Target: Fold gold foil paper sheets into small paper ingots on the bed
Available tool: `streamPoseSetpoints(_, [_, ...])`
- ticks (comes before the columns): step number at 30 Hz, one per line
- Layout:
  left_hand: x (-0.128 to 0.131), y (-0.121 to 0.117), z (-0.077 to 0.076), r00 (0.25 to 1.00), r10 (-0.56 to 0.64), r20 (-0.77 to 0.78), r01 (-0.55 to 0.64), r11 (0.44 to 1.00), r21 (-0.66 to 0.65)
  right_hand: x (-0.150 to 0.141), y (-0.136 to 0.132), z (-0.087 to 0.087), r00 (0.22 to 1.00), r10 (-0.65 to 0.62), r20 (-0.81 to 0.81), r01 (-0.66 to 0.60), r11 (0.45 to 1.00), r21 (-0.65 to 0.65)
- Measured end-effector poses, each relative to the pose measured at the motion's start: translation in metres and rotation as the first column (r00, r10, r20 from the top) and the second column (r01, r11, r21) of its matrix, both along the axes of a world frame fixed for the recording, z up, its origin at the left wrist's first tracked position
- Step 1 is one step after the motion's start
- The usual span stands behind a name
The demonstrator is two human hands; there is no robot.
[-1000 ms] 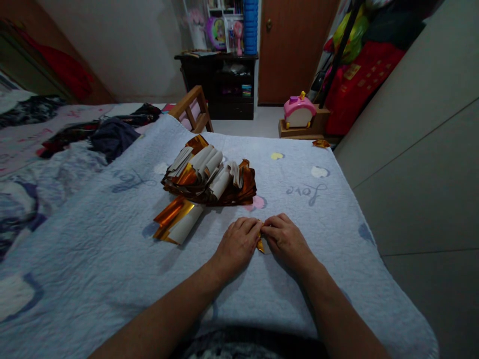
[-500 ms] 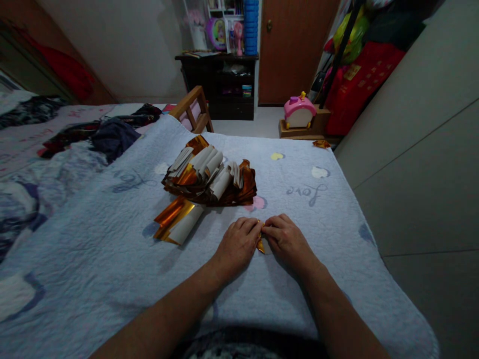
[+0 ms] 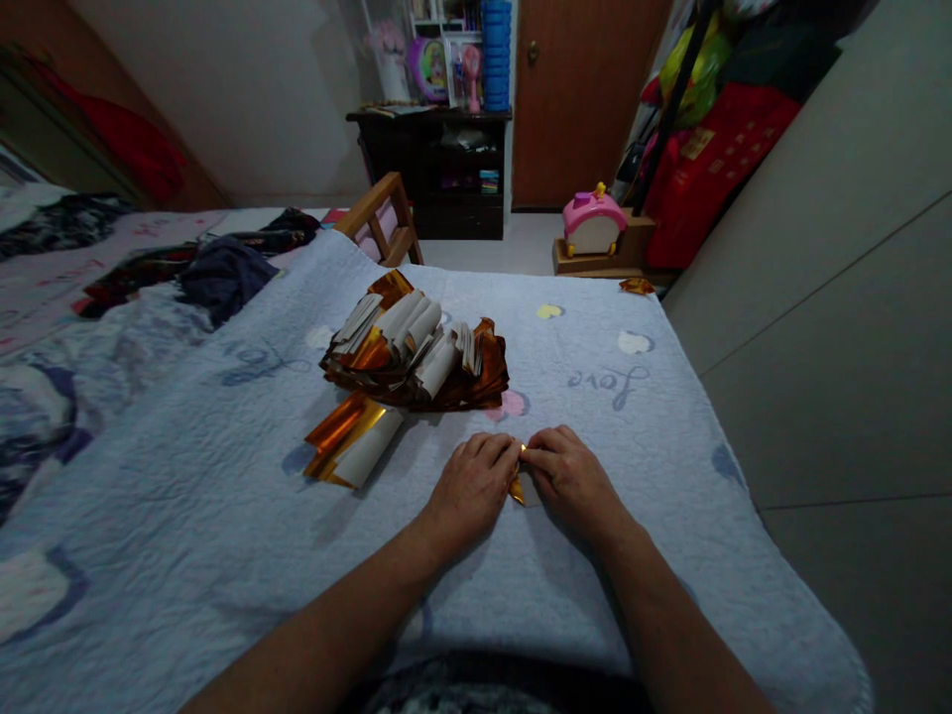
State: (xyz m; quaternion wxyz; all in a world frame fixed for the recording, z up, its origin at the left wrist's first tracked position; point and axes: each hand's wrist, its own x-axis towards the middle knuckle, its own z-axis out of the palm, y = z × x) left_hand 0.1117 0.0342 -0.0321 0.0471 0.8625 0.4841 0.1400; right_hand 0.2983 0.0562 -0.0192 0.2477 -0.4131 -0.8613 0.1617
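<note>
Between my two hands is a small folded piece of gold foil paper [image 3: 517, 488], mostly hidden under the fingers. My left hand [image 3: 476, 483] is closed on its left side, pressing it against the bed cover. My right hand [image 3: 568, 474] pinches its upper right part between thumb and fingers. Beyond my left hand lies a heaped stack of gold foil paper [image 3: 416, 347], many sheets curled with their white backs showing. A loose curled gold sheet [image 3: 349, 438] sticks out in front of the stack.
A light blue quilted cover [image 3: 223, 535] lies under everything. At its far right corner is a small gold folded piece [image 3: 638, 286]. Dark clothes [image 3: 227, 276] lie on the left. A wooden chair [image 3: 383, 218] and a pink toy [image 3: 593, 223] stand past the far edge; a pale cabinet [image 3: 840, 297] rises on the right.
My hands stay in nearly the same place. A bright glint now shows on the gold paper at my right fingertips. The stack has not moved.
</note>
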Motion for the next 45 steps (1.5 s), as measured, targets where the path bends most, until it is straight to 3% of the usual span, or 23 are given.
streamPoseSetpoints(19, [0.001, -0.001, -0.001, 0.999, 0.009, -0.031, -0.01, 1.0, -0.025, 0.0, -0.001, 0.0, 0.999, -0.033, 0.018, 0.033, 0.999, -0.023])
streamPoseSetpoints(29, [-0.001, -0.001, 0.0, 1.0, -0.009, -0.024, 0.009, 1.0, -0.022, 0.001, -0.004, 0.013, 1.0, -0.014, 0.009, 0.015, 0.995, -0.103])
streamPoseSetpoints(45, [0.0, -0.001, -0.001, 1.0, -0.001, -0.031, 0.0, 1.0, -0.032, 0.003, 0.001, -0.002, 0.998, -0.057, 0.009, 0.058, 0.994, -0.097])
